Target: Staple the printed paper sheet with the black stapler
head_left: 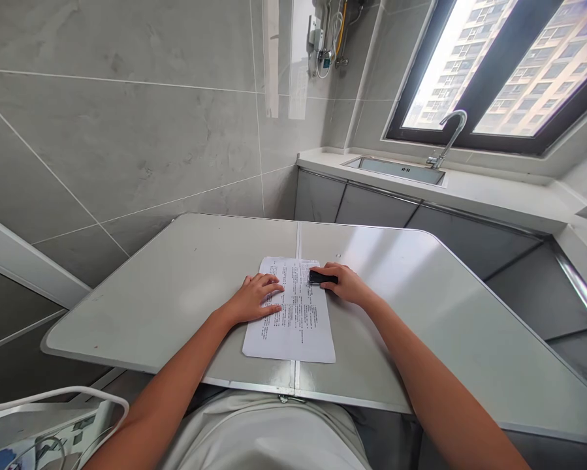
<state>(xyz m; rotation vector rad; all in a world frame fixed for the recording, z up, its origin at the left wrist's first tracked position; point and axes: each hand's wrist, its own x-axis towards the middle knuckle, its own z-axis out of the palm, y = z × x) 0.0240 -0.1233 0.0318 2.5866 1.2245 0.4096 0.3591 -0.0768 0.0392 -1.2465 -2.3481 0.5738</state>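
Note:
Printed sheets of white paper (293, 339) lie on the table, straddling its centre seam, with rows of small dark text. Flat on the left part of the paper rests my left hand (256, 297), its fingers spread and holding nothing. My right hand (345, 282) is closed around a small black stapler (317, 277) at the paper's upper right edge. The stapler's front end points left, over the printed area. Whether its jaws are pressed together cannot be made out, and my fingers hide its rear.
The pale folding table (175, 294) has a metal rim and a seam down the middle. Beyond it stand a counter with a sink (396, 168) and a curved faucet (452, 134) under a window. A white rack-like object (53, 424) is at lower left.

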